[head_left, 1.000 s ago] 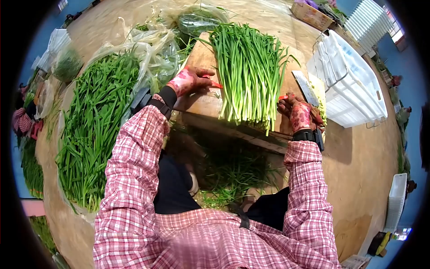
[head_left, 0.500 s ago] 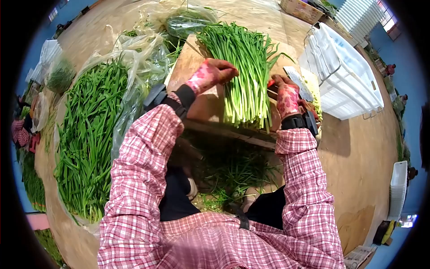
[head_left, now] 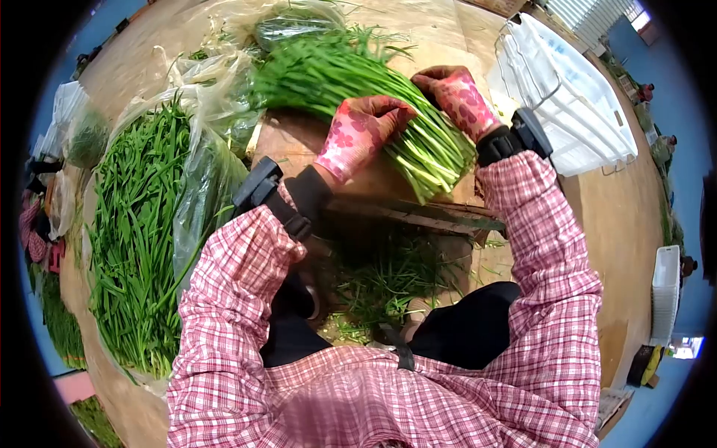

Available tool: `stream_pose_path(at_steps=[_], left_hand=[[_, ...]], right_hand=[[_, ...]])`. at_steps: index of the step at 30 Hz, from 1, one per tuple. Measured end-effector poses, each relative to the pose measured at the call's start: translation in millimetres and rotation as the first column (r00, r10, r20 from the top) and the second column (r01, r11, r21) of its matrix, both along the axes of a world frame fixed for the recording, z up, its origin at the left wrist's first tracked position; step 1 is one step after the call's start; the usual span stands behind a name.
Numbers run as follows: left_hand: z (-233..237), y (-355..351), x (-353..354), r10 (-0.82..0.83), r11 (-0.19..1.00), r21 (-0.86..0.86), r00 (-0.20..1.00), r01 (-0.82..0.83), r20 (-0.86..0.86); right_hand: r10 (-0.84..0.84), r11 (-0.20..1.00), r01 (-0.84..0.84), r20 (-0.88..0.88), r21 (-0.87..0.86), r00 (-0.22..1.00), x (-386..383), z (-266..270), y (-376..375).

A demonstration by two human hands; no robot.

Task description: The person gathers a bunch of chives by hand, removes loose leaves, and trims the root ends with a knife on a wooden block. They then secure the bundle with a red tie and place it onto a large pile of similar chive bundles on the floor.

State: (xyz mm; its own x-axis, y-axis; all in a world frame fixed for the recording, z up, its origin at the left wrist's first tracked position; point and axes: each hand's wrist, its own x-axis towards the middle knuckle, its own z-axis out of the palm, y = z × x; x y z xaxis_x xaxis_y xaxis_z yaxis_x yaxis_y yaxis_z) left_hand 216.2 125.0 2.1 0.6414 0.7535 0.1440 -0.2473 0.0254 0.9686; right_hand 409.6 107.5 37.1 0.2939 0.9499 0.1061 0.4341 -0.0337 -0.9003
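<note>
A thick bunch of long green stalks (head_left: 351,71) lies slanted over a wooden board (head_left: 291,142), its leafy tops toward the upper left and pale cut ends toward the lower right. My left hand (head_left: 366,131), in a pink patterned glove, is closed at the bunch's near side, fingers curled against the stalks. On the far right side, my right hand (head_left: 455,97), gloved alike, is bent over the stalks with its fingers pressed together. What its fingertips hold is hidden. The leafy tops are blurred by motion.
A large open plastic bag of green leaves (head_left: 142,239) lies on the left. Stacked white crates (head_left: 567,97) stand at right. Loose trimmings (head_left: 388,276) lie on the floor between my feet. Another filled bag (head_left: 299,26) is behind the board. People sit along the far edges.
The bunch has turned from nearly upright to slanted, tops swinging left and cut ends right. My right hand has moved up and left; the blade seen beside it earlier is no longer visible.
</note>
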Motion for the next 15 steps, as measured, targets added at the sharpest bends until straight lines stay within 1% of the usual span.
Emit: stream_pose_path(at_steps=[1, 2, 3, 4, 5, 6, 7, 8, 9, 10, 11, 12, 13, 14, 15], left_hand=[[-4.3, -6.6, 6.8, 0.053, 0.996, -0.073, 0.998, -0.051, 0.027], [-13.9, -8.4, 13.1, 0.056, 0.993, -0.101, 0.998, -0.054, 0.027], [-30.9, -6.4, 19.3, 0.092, 0.996, 0.006, 0.995, -0.091, -0.042], [-35.0, -6.8, 23.2, 0.135, 0.986, 0.116, 0.985, -0.123, -0.106], [-41.3, -12.3, 26.8, 0.137, 0.99, 0.039, 0.983, -0.133, -0.121], [-30.0, -19.4, 21.3, 0.354, 0.871, 0.458, 0.871, -0.175, -0.34], [-23.2, -20.4, 19.0, 0.432, 0.749, 0.645, 0.85, -0.152, -0.302], [-18.5, -20.4, 18.0, 0.499, 0.591, 0.798, 0.83, -0.117, -0.248], [-14.7, -17.1, 19.1, 0.543, 0.499, 0.86, 0.812, -0.108, -0.213], [-14.8, -10.8, 21.9, 0.536, 0.39, 0.912, 0.837, -0.128, -0.111], [-17.3, -1.2, 26.2, 0.514, 0.277, 0.949, 0.857, -0.153, -0.012], [-21.0, 9.7, 31.2, 0.479, 0.16, 0.97, 0.873, -0.183, 0.086], [-25.3, 19.1, 35.4, 0.417, 0.155, 0.971, 0.903, -0.182, 0.102], [-31.3, 25.7, 39.2, 0.336, 0.251, 0.953, 0.938, -0.171, 0.08], [-32.7, 24.0, 37.6, 0.335, 0.356, 0.923, 0.942, -0.145, 0.019]], right_hand=[[0.024, 0.998, -0.021, 0.059, -0.063, 0.998, 2.7, 8.5, 0.4], [0.055, 0.991, -0.04, 0.117, -0.125, 0.992, 4.5, 15.4, 0.6], [0.046, 0.994, -0.023, 0.224, -0.108, 0.973, 7.1, 15.7, 0.9], [0.024, 0.998, -0.006, 0.311, -0.06, 0.95, 5.9, 12.8, -2.6], [0.014, 1.0, -0.014, 0.386, -0.003, 0.922, 9.5, -2.3, -4.8], [-0.002, 0.998, -0.027, 0.462, 0.055, 0.887, 12.9, -11.3, -7.0], [-0.135, 0.991, 0.127, 0.497, 0.049, 0.857, -3.9, -7.5, -19.6], [-0.235, 0.969, 0.242, 0.486, 0.049, 0.842, -12.2, -11.3, -27.0], [-0.281, 0.959, 0.26, 0.442, 0.11, 0.852, -9.1, -24.8, -27.7], [-0.324, 0.946, 0.28, 0.392, 0.166, 0.861, -8.3, -38.5, -29.2], [-0.339, 0.939, 0.294, 0.316, 0.181, 0.886, -6.2, -50.1, -29.3], [-0.366, 0.927, 0.32, 0.283, 0.197, 0.886, -9.4, -54.3, -31.7], [-0.376, 0.919, 0.332, 0.227, 0.211, 0.898, -9.3, -57.8, -32.2], [-0.384, 0.912, 0.344, 0.17, 0.224, 0.907, -8.2, -61.1, -33.0], [-0.386, 0.91, 0.349, 0.148, 0.222, 0.911, -6.5, -61.6, -31.9]])
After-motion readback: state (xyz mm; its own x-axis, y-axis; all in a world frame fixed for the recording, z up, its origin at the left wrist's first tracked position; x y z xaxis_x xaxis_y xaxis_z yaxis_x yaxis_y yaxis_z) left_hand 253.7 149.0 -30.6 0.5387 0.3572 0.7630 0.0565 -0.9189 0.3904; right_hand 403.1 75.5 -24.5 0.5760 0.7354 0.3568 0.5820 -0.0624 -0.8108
